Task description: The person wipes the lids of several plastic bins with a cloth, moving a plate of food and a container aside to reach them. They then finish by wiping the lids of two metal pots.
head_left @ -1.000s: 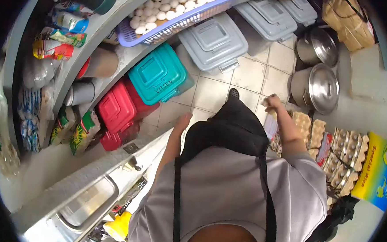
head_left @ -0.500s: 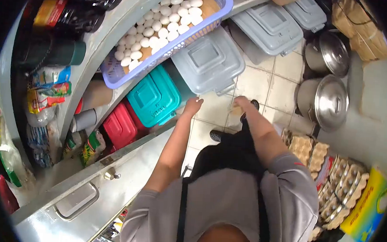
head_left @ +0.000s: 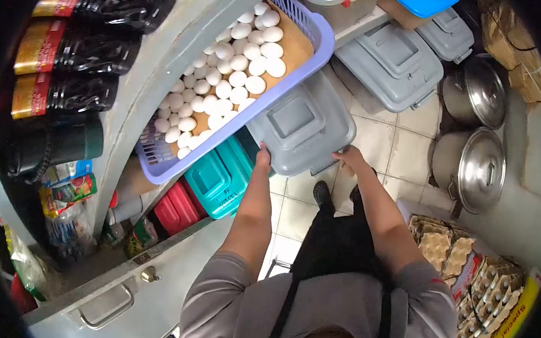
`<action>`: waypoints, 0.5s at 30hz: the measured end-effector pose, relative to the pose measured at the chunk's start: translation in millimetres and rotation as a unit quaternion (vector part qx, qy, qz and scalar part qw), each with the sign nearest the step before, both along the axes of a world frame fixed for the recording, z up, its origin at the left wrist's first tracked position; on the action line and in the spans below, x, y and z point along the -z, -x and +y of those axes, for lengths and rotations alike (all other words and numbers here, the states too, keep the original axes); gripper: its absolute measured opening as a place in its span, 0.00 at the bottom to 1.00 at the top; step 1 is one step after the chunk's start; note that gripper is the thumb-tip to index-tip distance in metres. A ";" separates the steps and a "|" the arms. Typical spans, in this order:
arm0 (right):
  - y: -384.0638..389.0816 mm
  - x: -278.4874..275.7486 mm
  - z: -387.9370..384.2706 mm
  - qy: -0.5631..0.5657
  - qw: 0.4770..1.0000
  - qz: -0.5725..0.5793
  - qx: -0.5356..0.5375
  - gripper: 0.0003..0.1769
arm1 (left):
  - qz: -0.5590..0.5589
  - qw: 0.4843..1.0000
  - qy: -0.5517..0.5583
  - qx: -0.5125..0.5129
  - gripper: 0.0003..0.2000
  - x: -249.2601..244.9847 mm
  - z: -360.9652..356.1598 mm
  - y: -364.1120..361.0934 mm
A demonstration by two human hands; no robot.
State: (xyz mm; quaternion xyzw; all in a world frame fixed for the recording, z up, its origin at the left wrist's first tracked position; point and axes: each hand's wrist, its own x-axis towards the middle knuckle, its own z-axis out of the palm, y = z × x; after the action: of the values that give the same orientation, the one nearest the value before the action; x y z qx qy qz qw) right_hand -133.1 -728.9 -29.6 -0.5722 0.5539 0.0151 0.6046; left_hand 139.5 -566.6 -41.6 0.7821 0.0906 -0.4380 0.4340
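A grey lidded storage bin (head_left: 313, 131) sits partly under the shelf, in front of me. At its near left side my left hand (head_left: 263, 156) grips the edge, thumb on top and the other fingers hidden below. My right hand (head_left: 350, 160) is closed at the near right corner, its fingers bent around the lid's rim by the latch. Just above the bin, on the shelf, a purple plastic basket (head_left: 239, 120) holds many white eggs (head_left: 239, 79). To the left of the bin stands a teal lidded bin (head_left: 211, 171).
A red bin (head_left: 177, 210) stands beyond the teal one. More grey bins (head_left: 396, 65) line the shelf at upper right. Steel pots (head_left: 481, 169) and stacked egg trays (head_left: 486, 294) are on the right. Below left is a metal door with a handle (head_left: 107, 308). Dark bottles (head_left: 79, 52) fill the upper shelf.
Both hands have reached forward from above the floor onto the grey bin and taken hold of its near edge. The view has moved closer to the shelf.
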 end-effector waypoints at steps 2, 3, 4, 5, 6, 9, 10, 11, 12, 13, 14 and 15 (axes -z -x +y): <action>1.5 -43.0 -13.1 -0.064 0.991 0.075 -0.086 0.23 | -0.031 0.999 -0.017 0.022 0.34 2.5 6.2 12.8; 0.9 -61.3 -14.8 -0.069 0.991 0.079 -0.083 0.23 | -0.070 0.996 -0.032 0.045 0.35 3.6 9.4 17.6; -4.0 -73.3 -23.5 0.026 0.998 0.036 -0.042 0.21 | -0.112 0.990 -0.037 0.071 0.35 5.0 0.7 16.7; -9.1 -86.8 -21.8 0.112 0.994 -0.006 -0.001 0.19 | -0.153 0.982 -0.051 0.096 0.36 4.4 3.6 18.1; -21.3 -113.1 -14.5 0.078 0.991 -0.087 0.068 0.19 | -0.191 0.972 -0.068 0.120 0.37 1.8 13.0 23.0; -98.6 -117.3 0.1 0.329 0.922 -0.154 0.133 0.19 | -0.191 0.967 -0.112 0.124 0.37 -10.5 10.0 34.4; -126.8 -101.0 5.9 0.343 0.921 -0.146 0.115 0.18 | -0.161 0.971 -0.119 0.133 0.36 4.4 16.1 30.2; -152.7 -87.2 9.6 0.358 0.918 -0.140 0.097 0.18 | -0.132 0.973 -0.126 0.142 0.35 17.7 21.9 24.6; -172.6 -79.9 13.5 0.356 0.919 -0.139 0.101 0.18 | -0.133 0.972 -0.129 0.146 0.35 31.1 28.6 21.0; -189.2 -74.8 16.0 0.298 0.933 -0.116 0.168 0.19 | -0.126 0.985 -0.024 0.115 0.36 44.6 33.2 20.8; -205.0 -68.6 15.0 0.238 0.938 -0.092 0.234 0.19 | -0.119 0.986 0.082 0.082 0.37 53.1 33.9 18.8; -220.0 -59.9 12.0 0.236 0.938 -0.091 0.237 0.19 | -0.119 0.986 0.080 0.085 0.37 56.3 32.1 16.4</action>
State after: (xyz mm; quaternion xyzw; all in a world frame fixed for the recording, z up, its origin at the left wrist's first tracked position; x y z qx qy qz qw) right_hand 86.9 -716.9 30.3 -0.5497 0.6034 -0.3120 0.4863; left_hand 123.1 -534.5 -97.9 0.7963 -0.0638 -0.3824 0.4644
